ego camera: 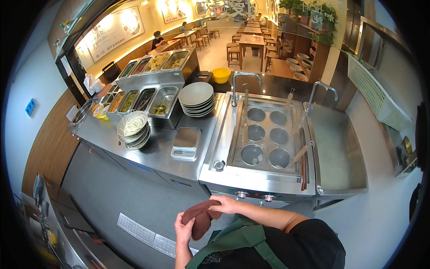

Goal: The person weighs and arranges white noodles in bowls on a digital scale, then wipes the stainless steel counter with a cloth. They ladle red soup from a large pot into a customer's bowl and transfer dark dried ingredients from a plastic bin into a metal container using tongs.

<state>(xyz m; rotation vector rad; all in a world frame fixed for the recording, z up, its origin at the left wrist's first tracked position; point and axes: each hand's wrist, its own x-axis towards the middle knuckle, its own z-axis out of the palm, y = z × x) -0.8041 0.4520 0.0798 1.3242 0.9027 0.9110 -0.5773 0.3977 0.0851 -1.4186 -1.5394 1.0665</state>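
Observation:
A reddish-brown cloth (201,224) hangs between my two hands, in front of my green apron. My left hand (184,226) pinches its left edge between thumb and fingers. At the cloth's upper right, my right hand (224,205) grips it. Both hands are low in the view, over the floor in front of the steel counter. Beyond them is a noodle boiler (220,183) with several round wells of water and wooden-handled strainers. A digital kitchen scale (186,138) lies on the counter to its left.
Stacked bowls, the top one with white noodles (134,123), stand near the counter's edge. Behind are white plates (196,94) and steel food pans (163,101). A sink (339,151) adjoins the boiler at right. Chopsticks (304,161) lie on the boiler's rim. Another steel counter (63,228) is lower left.

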